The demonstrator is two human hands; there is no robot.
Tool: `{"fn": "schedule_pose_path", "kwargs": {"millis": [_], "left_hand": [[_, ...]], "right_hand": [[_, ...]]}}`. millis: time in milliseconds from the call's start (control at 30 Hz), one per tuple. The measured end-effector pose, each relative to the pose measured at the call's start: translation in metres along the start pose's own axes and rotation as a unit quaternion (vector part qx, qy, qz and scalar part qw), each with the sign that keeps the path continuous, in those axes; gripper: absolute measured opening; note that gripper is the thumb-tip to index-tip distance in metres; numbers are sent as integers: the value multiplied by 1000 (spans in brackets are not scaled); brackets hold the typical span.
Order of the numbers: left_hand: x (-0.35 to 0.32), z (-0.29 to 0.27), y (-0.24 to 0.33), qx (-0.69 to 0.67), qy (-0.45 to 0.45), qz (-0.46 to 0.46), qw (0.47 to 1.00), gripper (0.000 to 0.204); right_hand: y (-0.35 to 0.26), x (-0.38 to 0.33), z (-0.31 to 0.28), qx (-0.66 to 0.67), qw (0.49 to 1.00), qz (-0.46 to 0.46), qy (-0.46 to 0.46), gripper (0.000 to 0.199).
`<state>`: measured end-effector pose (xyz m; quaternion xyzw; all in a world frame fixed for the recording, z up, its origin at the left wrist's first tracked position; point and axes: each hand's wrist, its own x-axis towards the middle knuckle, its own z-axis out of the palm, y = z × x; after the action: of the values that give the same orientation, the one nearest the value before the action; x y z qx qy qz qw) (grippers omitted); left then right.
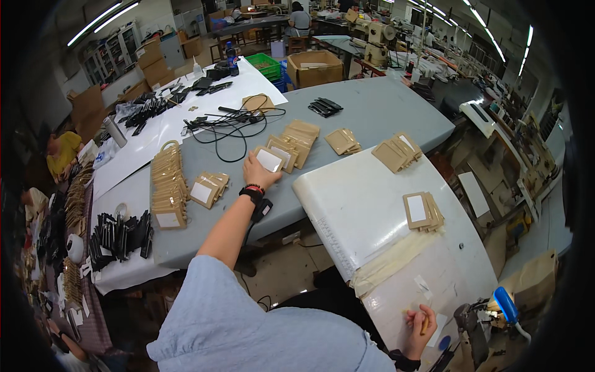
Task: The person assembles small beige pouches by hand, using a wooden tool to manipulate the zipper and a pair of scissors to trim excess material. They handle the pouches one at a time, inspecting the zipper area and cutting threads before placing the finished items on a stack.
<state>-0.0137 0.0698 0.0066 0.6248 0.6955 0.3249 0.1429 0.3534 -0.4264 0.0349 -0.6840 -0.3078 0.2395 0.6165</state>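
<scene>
My left hand (263,176) reaches over the grey table with its fingers closed on the edge of a tan badge holder (269,160) with a white window. That holder lies at the near end of an overlapping row of tan holders (300,140). At the lower right, my right hand (419,332) is curled around a short yellowish-brown stick (424,324), whose kind I cannot make out. Under this hand is the pale work surface, with white slips (423,286) and a cream strip of material (390,263) nearby.
More tan holders stand in a long row (167,186) at left, with smaller stacks (421,211) on the white surface. Black cables (232,127) lie tangled beyond my left hand. Black pieces (121,234) are heaped at left. A blue-topped machine part (506,305) rises at lower right.
</scene>
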Motion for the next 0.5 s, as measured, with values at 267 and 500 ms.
{"fn": "schedule_pose_path", "kwargs": {"millis": [267,500], "left_hand": [[-169,-87,150,-124,-145,395,899,121],[-260,-104,223,-169,-359,540,743,121]], "right_hand": [[-43,2,4,-57,995,-5,-81,24],[-129,10,20,57,988,29,-143,35]]}}
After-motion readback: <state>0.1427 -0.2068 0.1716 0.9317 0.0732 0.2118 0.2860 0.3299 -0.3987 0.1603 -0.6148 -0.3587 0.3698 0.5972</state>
